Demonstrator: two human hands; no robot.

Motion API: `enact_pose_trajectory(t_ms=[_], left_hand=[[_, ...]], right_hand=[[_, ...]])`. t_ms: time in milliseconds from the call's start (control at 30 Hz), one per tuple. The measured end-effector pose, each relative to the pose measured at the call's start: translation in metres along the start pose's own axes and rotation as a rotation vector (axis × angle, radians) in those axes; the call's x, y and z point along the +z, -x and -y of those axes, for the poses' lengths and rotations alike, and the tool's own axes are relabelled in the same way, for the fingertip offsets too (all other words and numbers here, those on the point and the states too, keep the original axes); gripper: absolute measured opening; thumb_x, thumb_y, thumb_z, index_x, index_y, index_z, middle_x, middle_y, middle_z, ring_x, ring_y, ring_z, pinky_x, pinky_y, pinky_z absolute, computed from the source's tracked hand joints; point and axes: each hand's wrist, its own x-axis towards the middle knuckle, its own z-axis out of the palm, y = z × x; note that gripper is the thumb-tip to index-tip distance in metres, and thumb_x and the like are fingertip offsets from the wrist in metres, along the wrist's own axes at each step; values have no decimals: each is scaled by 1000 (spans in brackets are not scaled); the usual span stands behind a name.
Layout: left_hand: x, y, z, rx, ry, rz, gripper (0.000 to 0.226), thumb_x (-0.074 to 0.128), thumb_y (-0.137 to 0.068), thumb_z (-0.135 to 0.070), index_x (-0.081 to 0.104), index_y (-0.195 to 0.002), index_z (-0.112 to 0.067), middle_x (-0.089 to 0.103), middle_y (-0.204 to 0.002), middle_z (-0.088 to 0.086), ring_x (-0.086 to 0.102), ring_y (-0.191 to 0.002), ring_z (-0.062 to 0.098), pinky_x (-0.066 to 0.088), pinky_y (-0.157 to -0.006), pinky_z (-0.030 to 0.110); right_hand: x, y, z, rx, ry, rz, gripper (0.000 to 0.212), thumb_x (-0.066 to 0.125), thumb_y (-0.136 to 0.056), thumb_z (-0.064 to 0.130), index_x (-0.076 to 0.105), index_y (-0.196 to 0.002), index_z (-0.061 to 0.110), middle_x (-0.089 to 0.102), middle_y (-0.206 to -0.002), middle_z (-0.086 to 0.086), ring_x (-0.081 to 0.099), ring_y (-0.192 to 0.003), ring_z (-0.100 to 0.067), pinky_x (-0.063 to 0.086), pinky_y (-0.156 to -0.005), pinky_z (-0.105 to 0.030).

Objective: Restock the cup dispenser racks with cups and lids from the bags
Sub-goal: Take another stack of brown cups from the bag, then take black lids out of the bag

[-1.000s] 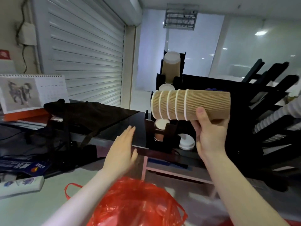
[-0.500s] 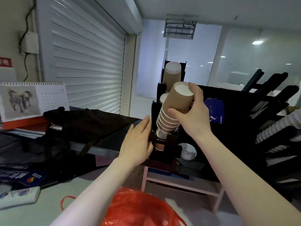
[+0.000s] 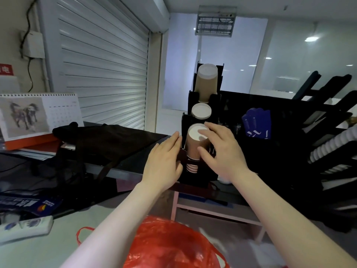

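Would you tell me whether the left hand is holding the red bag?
No, the left hand rests flat against the black rack beside the cups, away from the red bag.

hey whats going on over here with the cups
A person is restocking a black cup rack. Their right hand grips a stack of brown paper cups, bottom up, set in the rack's front slot, while the left hand lies flat against the rack's side. A red bag sits in front of them.

The stack of cups (image 3: 196, 145), level a second ago, now stands in the dispenser rack (image 3: 184, 122). The left hand (image 3: 164, 163) has reached the rack's side.
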Motion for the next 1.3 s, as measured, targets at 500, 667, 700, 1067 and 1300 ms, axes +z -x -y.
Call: enact_pose_trajectory(t_ms=[500,667,700,1067,1300], left_hand=[[-16,44,-43,64,144,-17,77,59,-84,-15,20,-150,-16,13,-158,6,10,-145,24,8,-114,40],[8,81,-70,126,203,62,76,58,-82,-15,23,-149,-17,20,-157,3,8,-144,15,8,-115,38],[15,87,-77,130,217,92,77,58,-82,-15,22,-150,-18,19,-157,1,5,-143,13,7,-116,37],[86,119,-200,178,384,299,69,52,-91,-23,15,-150,-24,5,-152,-15,-3,-142,3,0,-117,26],[145,143,-321,39,503,406,63,52,-91,-29,25,-148,-27,21,-155,-9,9,-144,6,3,-115,22]], right_hand=[[-25,70,34,150,-122,37,54,59,-85,28,50,-137,13,37,-150,-4,29,-140,-19,24,-114,-33],[-34,144,27,254,-127,139,46,60,-86,29,57,-130,14,37,-146,5,22,-138,-7,10,-114,-15],[-38,160,22,290,-121,176,44,61,-88,29,57,-130,17,36,-146,8,20,-140,-8,11,-114,-19],[-152,324,-55,674,7,235,30,70,-84,19,67,-113,25,43,-135,18,34,-129,-7,22,-109,-23],[-230,417,-132,798,93,244,31,75,-75,6,72,-104,20,62,-119,1,57,-113,-24,42,-99,-38]])
